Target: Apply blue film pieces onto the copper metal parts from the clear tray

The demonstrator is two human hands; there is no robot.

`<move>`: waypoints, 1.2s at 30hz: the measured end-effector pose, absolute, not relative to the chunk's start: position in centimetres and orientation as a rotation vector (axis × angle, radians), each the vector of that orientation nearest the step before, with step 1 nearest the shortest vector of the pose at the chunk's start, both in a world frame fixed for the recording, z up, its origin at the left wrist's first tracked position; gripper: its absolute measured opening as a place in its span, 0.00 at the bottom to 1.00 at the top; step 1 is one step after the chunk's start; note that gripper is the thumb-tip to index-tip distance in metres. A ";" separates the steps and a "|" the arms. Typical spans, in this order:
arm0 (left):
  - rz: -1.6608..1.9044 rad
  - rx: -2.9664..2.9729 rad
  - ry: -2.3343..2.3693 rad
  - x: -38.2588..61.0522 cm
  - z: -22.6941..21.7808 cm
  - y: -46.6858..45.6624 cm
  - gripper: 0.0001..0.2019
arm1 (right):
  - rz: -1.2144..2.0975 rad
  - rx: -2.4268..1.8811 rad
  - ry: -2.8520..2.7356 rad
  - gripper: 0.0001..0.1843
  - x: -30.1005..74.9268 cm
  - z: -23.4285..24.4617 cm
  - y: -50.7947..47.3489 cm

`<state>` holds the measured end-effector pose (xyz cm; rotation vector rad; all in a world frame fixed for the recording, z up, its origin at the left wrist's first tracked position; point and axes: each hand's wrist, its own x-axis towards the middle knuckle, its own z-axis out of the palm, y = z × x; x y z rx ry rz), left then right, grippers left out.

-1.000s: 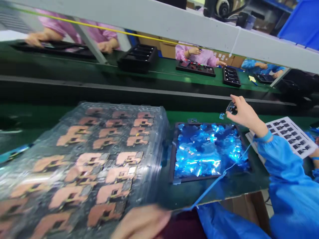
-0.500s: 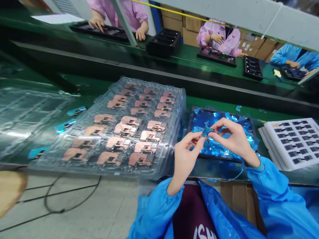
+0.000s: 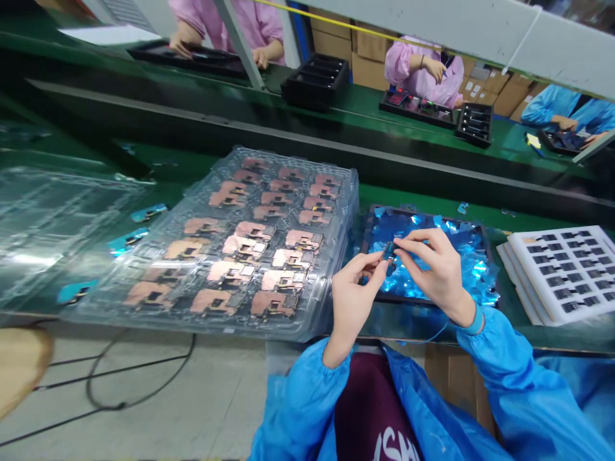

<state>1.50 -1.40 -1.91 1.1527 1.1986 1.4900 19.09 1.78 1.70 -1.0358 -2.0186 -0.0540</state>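
A small dark circuit board (image 3: pixel 389 252) is held up above a black tray (image 3: pixel 368 240) heaped with shiny blue film pieces (image 3: pixel 432 285). My left hand (image 3: pixel 354 291) pinches the board's near left part between thumb and fingers. At its upper right end, the fingertips of my right hand (image 3: pixel 435 272) close on the board's edge; whether they also grip a film or small part there is too fine to see. Left of my hands, a stack of clear plastic trays (image 3: pixel 314 320) carries several copper-coloured circuit boards (image 3: pixel 272 304) in rows.
White foam trays (image 3: pixel 542 307) with dark parts are stacked at the right. Blue-filmed pieces (image 3: pixel 127 241) and another clear tray (image 3: pixel 43 224) lie at the left. Across the raised divider, co-workers in pink and blue sleeves handle black trays (image 3: pixel 314 80) on a green bench.
My right hand has shifted slightly left and turned, its fingertips now at the board's upper end. The board is tilted more steeply. Across the bench, a small black tray has moved left.
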 end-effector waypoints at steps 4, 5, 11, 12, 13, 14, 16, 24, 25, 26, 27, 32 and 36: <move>1.422 1.048 1.143 1.4 -2.0 -1.5 0.15 | -0.205 -1.002 -2.047 0.10 19.0 1.2 1.7; 1.403 1.014 1.129 1.3 -2.0 -1.5 0.16 | -0.239 -0.971 -2.065 0.11 19.1 1.1 1.7; 1.379 0.785 1.053 1.0 -2.2 -1.0 0.21 | -0.349 -0.732 -2.278 0.14 19.6 1.1 1.5; 1.374 0.738 1.027 1.0 -2.2 -0.8 0.22 | -0.332 -0.720 -2.305 0.14 19.7 1.2 1.4; 1.366 0.692 0.996 0.9 -2.2 -0.8 0.23 | -0.314 -0.716 -2.330 0.14 19.9 1.2 1.4; 1.356 0.648 0.965 0.7 -2.2 -0.7 0.24 | -0.301 -0.713 -2.356 0.13 20.1 1.2 1.3; 1.335 0.569 0.909 0.3 -2.1 -0.5 0.26 | -0.288 -0.695 -2.400 0.14 20.6 1.2 1.1; 1.382 0.436 0.866 0.6 -1.7 -0.3 0.25 | 0.102 -0.607 -2.260 0.11 22.2 1.8 -0.8; 1.437 0.452 0.901 0.6 -1.4 -0.6 0.24 | 0.204 -0.671 -2.173 0.09 22.7 1.9 -1.2; 1.498 0.491 0.945 0.4 -1.0 -1.0 0.22 | 0.296 -0.780 -2.075 0.07 23.6 2.0 -1.5; 1.554 0.560 0.998 -0.1 -0.6 -1.5 0.20 | 0.375 -0.930 -1.980 0.04 24.8 2.0 -1.8; 1.764 1.053 1.511 -7.6 1.9 -4.7 0.11 | 0.580 -1.730 -1.826 0.23 35.1 -1.2 1.1; 1.549 1.401 1.939 -17.1 3.5 -5.8 0.12 | 0.502 -1.985 -1.861 0.34 41.8 -6.0 4.8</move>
